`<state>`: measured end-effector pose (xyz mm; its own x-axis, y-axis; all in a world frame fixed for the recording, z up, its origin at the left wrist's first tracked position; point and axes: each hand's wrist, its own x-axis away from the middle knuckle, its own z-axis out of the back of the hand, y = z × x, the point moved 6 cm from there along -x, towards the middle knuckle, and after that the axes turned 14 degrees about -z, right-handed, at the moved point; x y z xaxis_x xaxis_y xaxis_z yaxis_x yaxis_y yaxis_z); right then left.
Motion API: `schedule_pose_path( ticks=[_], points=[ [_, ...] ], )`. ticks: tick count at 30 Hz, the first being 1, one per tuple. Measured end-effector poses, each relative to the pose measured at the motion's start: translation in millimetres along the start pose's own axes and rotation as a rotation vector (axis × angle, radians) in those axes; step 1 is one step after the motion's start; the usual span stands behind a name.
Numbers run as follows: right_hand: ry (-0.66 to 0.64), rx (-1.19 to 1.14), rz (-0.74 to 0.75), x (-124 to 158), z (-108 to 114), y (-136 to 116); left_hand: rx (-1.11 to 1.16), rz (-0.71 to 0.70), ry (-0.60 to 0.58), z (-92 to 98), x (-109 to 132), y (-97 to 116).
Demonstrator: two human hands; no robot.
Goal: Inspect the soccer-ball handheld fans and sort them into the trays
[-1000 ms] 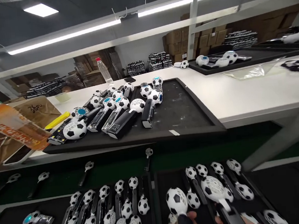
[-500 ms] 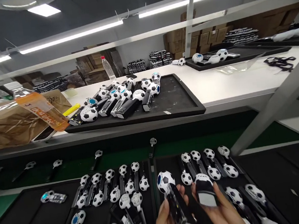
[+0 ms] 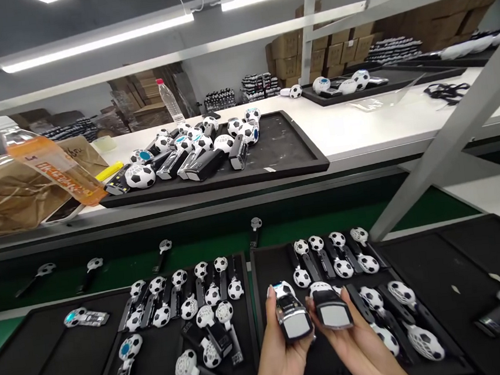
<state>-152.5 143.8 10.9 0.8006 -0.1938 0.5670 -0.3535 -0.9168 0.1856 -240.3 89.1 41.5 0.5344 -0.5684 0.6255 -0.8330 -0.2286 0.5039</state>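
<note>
My left hand (image 3: 283, 349) grips a small black-and-silver handheld device (image 3: 294, 319) with a pale square end face and a football-patterned top. My right hand (image 3: 357, 342) grips a matching device (image 3: 331, 307) right beside it, and the two devices nearly touch. Both hands hover over a black tray (image 3: 271, 268) holding rows of black handles with football-patterned heads. My fingers hide part of each device.
A second black tray (image 3: 41, 361) of similar parts lies to the left. Beyond, a white bench (image 3: 350, 130) carries a black tray (image 3: 281, 143) of piled devices, with a brown paper bag (image 3: 7, 199) at left. A metal strut (image 3: 449, 139) crosses at right.
My hands have come closer together and turned both devices so their pale end faces point up toward me. The football head seen at my left hand earlier now hardly shows.
</note>
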Motion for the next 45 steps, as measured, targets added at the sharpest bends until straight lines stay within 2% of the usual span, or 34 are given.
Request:
schedule_pose_path(
  ticks=[5, 14, 18, 22, 26, 28, 30, 32, 34, 36, 39, 41, 43, 45],
  points=[
    [0.003, 0.019, -0.021, 4, -2, 2, 0.074, 0.062, -0.033, -6.6, 6, -2],
    [0.036, -0.028, -0.009, 5, -2, 2, 0.070, 0.033, -0.019, -3.7, 5, -1],
    [0.006, 0.040, -0.036, 3, -2, 2, 0.043, 0.070, -0.026, -0.7, 0, -7],
    [-0.086, 0.221, -0.134, -2, 0, 3, -0.110, -0.023, -0.097, 10.8, -11, -7],
    [-0.065, 0.439, -0.075, -3, 12, -12, -0.286, -0.156, -0.208, 25.9, -20, 3],
    [-0.072, 0.535, -0.062, -3, 16, -19, -0.279, -0.166, -0.287, 30.9, -24, 6],
    [-0.097, 0.593, -0.087, -2, 17, -22, -0.192, -0.113, -0.354, 35.1, -28, 4],
    [-0.133, 0.622, -0.122, -3, 16, -24, -0.140, -0.101, -0.366, 39.9, -32, 2],
    [-0.182, 0.615, -0.171, -4, 12, -23, -0.153, -0.168, -0.345, 42.8, -36, 3],
    [-0.216, 0.591, -0.211, -7, 8, -22, -0.168, -0.221, -0.356, 38.7, -37, 3],
    [-0.225, 0.578, -0.231, -12, 2, -24, -0.175, -0.184, -0.416, 23.1, -34, 0],
    [-0.208, 0.589, -0.226, -16, 0, -26, -0.197, -0.173, -0.413, 14.4, -34, 1],
    [-0.163, 0.621, -0.216, -21, 1, -30, -0.236, -0.198, -0.382, 10.8, -38, 5],
    [-0.062, 0.719, -0.191, -29, 8, -34, -0.288, -0.234, -0.333, 13.9, -48, 9]
  ],
)
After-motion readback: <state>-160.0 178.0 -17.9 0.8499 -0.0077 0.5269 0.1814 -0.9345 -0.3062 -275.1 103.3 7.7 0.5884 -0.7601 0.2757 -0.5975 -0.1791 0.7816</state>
